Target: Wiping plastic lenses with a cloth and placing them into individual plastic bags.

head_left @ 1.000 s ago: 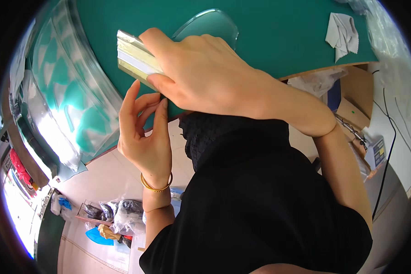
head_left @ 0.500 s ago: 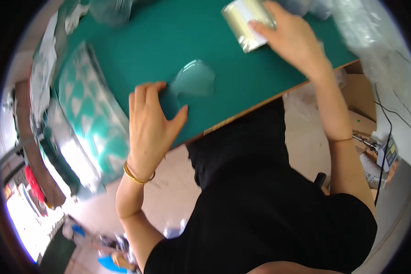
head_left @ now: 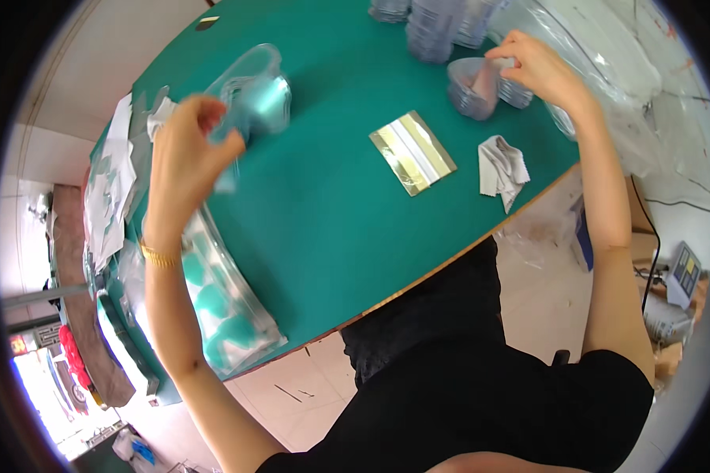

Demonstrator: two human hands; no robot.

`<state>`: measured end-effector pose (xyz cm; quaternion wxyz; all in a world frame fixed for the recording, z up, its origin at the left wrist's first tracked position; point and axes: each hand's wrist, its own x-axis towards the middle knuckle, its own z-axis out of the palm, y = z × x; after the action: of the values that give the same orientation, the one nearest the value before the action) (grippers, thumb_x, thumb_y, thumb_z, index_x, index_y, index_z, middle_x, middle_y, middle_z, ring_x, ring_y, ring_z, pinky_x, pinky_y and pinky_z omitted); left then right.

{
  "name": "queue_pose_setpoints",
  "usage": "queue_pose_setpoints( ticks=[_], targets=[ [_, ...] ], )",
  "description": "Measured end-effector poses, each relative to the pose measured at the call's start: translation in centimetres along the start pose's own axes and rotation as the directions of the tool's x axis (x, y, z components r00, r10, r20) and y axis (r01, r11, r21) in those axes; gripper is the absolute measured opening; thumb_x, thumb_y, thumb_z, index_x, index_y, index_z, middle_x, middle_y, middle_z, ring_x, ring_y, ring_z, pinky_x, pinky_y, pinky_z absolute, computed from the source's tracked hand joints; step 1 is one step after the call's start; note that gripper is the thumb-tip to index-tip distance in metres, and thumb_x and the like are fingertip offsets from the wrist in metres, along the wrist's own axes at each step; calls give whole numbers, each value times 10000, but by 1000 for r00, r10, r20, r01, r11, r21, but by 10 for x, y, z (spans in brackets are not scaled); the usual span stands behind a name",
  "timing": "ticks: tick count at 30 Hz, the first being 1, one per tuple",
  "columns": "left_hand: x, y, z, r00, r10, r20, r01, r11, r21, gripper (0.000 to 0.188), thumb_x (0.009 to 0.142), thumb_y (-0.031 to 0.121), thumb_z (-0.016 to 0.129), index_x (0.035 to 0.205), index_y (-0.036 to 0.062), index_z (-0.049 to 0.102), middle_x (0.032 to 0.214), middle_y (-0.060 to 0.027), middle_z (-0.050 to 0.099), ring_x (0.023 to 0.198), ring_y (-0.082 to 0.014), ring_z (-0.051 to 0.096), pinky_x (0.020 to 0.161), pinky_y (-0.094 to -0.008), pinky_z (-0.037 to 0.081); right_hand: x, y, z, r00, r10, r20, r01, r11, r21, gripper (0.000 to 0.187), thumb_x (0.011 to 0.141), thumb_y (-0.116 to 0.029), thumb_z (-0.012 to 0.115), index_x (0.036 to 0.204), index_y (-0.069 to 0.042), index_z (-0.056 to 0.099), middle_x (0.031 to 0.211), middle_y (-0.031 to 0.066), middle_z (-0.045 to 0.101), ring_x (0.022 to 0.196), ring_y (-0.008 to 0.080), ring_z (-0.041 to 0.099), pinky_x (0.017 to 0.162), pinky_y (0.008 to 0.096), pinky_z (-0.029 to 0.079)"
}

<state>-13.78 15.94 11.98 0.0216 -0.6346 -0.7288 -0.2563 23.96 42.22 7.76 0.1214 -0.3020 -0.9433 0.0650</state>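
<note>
My left hand is smeared by motion beside a stack of clear plastic shells at the left. Its thumb and fingers curve toward the stack, and I cannot tell whether they grip a shell. At the back right, my right hand pinches at the rim of another stack of clear plastic shells. A flat gold packet with a pale stripe lies on the green table between my hands. Closer to the front edge is a crumpled grey cloth.
More stacked clear shells stand at the back. Clear plastic bags cover the right end of the green table. At the left lie a clear bag with green shapes and white sheets. A scale stands at the right.
My right hand has let go of the gold packet and reached right to the shells. My left hand has moved left and away; the clear piece beside it is gone from that spot.
</note>
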Motion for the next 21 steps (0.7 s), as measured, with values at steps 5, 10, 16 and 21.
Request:
queue_pose_setpoints(
  ticks=[5, 10, 16, 21],
  targets=[
    [76, -50, -3, 992, -81, 98, 61, 980, 191, 415, 725, 242, 689, 1041, -26, 670, 945, -168, 679, 892, -301, 661, 800, -374, 517, 8, -11, -12, 1000, 7, 11, -6, 998, -67, 279, 798, -95, 677, 1073, -44, 691, 1021, 82, 562, 842, 244, 567, 757, 358, 476],
    [51, -34, 3, 982, 145, -123, -128, 982, 136, 421, 794, 219, 684, 1157, 8, 652, 1188, -146, 616, 1027, -270, 626, 878, -368, 500, -15, -91, -24, 984, -112, -136, 119, 992, 38, 278, 790, -125, 684, 1059, -54, 679, 1019, 64, 583, 872, 243, 602, 780, 352, 502],
    [-58, 44, 19, 988, 54, -143, -66, 994, -82, 302, 840, 59, 686, 1142, 48, 676, 1096, -81, 654, 936, -192, 626, 786, -305, 503, -38, -235, 83, 885, -463, 39, 449, 874, 188, 205, 730, -185, 715, 910, -105, 659, 886, 51, 571, 860, 211, 645, 647, 359, 547],
    [-150, 45, 20, 974, -205, -99, 182, 963, -199, 348, 789, -52, 697, 1129, 22, 675, 1086, -98, 655, 886, -175, 624, 731, -285, 503, -53, -217, 74, 944, -217, -248, 308, 848, 432, 275, 809, -172, 751, 1068, -107, 681, 932, 56, 664, 855, 238, 651, 733, 340, 541]
  ],
)
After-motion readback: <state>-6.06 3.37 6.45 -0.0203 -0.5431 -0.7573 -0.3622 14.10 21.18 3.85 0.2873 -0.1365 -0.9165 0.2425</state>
